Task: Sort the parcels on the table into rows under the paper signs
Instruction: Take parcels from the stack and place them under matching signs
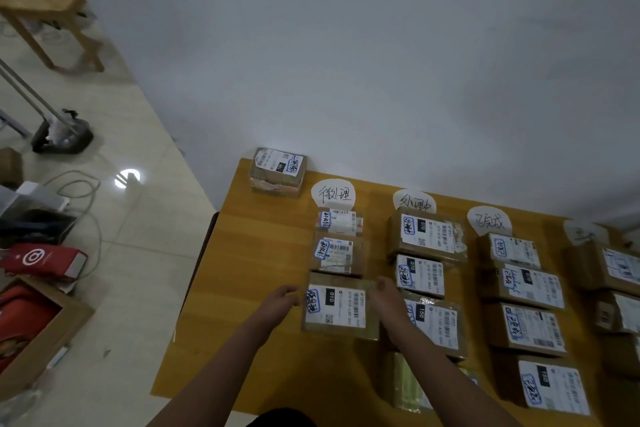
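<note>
A brown parcel with a white label point(337, 307) lies third in the leftmost row, under the first paper sign point(333, 193). My left hand point(282, 298) rests against its left edge and my right hand point(386, 291) against its right edge; whether they grip it or only touch it is unclear. Two smaller parcels point(338, 222) point(337, 255) lie above it in that row. Further rows of parcels run under the second sign point(414, 203), the third sign point(489, 221) and a dim fourth sign point(585, 230). One parcel point(278, 172) sits alone at the table's far left corner.
The wooden table point(249, 288) stands against a white wall. To the left on the tiled floor are an open cardboard box point(38, 340), red bags point(45, 258), cables, a stand base point(62, 137) and a wooden stool point(48, 7).
</note>
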